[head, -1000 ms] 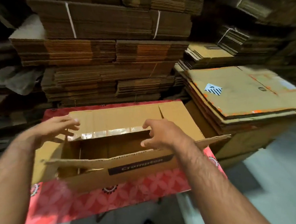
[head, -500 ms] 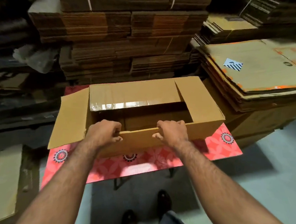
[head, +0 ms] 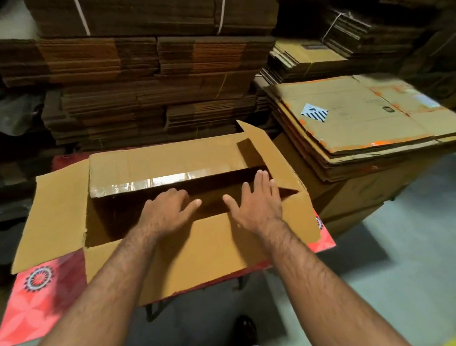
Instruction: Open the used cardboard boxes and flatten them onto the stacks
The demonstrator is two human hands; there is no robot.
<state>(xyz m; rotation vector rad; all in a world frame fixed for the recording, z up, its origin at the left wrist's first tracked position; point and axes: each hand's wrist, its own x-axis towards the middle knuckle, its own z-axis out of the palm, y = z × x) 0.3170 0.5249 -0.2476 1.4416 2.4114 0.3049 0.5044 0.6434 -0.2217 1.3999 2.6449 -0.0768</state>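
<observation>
The cardboard box sits on the red patterned surface, at 12 o'clock from the person; its top flaps are already folded out, but it is not yet flattened. Both hands rest flat on the near flap: left hand and right hand, each grip wide, fingers straight, holding nothing. Collapsing it onto the flat stack at 2 o'clock remains

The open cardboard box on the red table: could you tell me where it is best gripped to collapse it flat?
Probably grip the cardboard box at its two long top edges, from the near side. All four flaps are folded out, so those edges are exposed, and both the left hand and the right hand are at the opening above the near flap. Pushing opposite corners together should fold it.
</observation>
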